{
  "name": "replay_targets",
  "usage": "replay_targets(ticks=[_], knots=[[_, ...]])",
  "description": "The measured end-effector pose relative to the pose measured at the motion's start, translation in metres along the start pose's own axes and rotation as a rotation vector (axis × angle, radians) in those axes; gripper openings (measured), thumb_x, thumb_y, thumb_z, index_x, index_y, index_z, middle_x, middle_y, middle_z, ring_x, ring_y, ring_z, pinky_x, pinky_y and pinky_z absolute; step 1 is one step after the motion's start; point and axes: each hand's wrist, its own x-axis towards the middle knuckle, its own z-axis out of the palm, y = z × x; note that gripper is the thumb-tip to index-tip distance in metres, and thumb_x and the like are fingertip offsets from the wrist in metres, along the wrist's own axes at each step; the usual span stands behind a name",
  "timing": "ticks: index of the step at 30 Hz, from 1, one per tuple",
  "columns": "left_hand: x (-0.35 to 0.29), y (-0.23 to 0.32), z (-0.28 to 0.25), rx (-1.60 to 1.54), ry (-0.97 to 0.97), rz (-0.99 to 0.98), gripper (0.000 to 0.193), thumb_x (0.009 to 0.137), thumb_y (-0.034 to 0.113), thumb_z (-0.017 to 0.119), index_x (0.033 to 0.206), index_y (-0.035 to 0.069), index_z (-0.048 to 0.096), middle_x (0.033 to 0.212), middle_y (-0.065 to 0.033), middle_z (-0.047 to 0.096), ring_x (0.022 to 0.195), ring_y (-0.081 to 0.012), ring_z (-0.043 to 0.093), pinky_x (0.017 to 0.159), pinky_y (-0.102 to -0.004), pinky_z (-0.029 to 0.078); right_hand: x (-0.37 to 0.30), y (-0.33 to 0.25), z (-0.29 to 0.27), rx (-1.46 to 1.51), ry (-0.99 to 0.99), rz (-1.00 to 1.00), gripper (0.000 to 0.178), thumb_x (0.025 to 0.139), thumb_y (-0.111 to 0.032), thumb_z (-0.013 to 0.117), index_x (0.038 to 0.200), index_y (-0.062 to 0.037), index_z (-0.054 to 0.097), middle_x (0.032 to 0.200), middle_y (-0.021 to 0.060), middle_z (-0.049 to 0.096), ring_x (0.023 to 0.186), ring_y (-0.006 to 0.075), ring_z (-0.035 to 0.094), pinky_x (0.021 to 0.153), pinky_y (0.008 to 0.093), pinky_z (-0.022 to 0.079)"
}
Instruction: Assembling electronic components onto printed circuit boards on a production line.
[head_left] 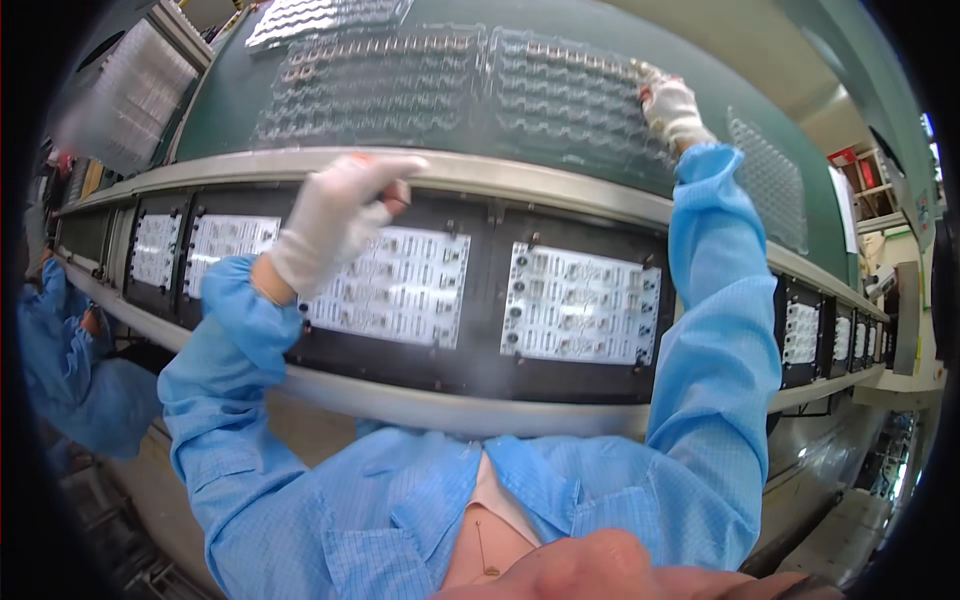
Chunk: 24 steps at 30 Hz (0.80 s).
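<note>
My left hand (345, 215), in a white glove with bare fingertips, hangs over the near metal rail and a white circuit board (410, 290). Its fingers are curled in, with the forefinger reaching right; whatever the thumb and fingers hold is too small to make out. Further off to the right, my right hand (672, 105), gloved the same way, is closed at the right end of a clear plastic tray (570, 100). A row of small metallic parts (575, 60) lines that tray's far edge. Its fingertips hide what they pinch.
Another clear tray (370, 95) with small parts lies left of the first, on the green bench (230, 110). An empty-looking clear tray (770, 180) is at right. More boards (580, 305) sit in dark fixtures along the line. A co-worker's blue sleeve (85, 340) shows far left.
</note>
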Motion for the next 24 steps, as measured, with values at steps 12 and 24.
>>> replay_targets(ticks=[12, 24], knots=[[-0.016, 0.089, 0.110, -0.008, -0.179, 0.169, 0.036, 0.075, -0.001, 0.067, 0.111, 0.006, 0.067, 0.079, -0.0028, 0.065, 0.083, -0.0253, 0.061, 0.079, -0.0370, 0.050, -0.121, -0.034, -0.039, 0.631, 0.321, -0.150, 0.051, 0.088, -0.008, 0.060, 0.138, -0.0160, 0.055, 0.091, 0.0108, 0.069, 0.090, 0.0277, 0.066, 0.089, 0.0381, 0.051], [-0.010, 0.098, 0.118, 0.279, -0.306, 0.233, 0.040, 0.072, -0.003, 0.065, 0.111, 0.007, 0.065, 0.081, -0.0042, 0.066, 0.080, -0.0255, 0.064, 0.081, -0.0378, 0.050, -0.241, -0.016, -0.021, 0.873, 0.308, -0.011, 0.060, 0.083, 0.005, 0.056, 0.138, -0.0174, 0.057, 0.084, 0.0091, 0.067, 0.080, 0.0214, 0.069, 0.080, 0.0342, 0.056]])
